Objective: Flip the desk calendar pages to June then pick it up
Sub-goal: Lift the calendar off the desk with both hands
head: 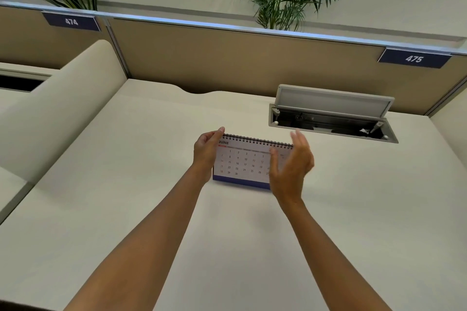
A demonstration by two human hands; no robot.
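A spiral-bound desk calendar point(243, 161) stands on the white desk point(151, 209), its front page headed JUNE above a blue base strip. My left hand point(206, 153) grips the calendar's left edge, fingertips up at the spiral binding. My right hand point(290, 166) is beside and in front of the calendar's right edge, fingers spread and blurred, covering the page's right columns. Whether it touches the calendar I cannot tell.
An open cable hatch point(331, 118) with its lid tilted up sits in the desk at the back right. A tan partition point(227, 58) with labels 474 and 475 closes the back. A curved white divider point(63, 113) rises at the left. Plants stand behind the partition.
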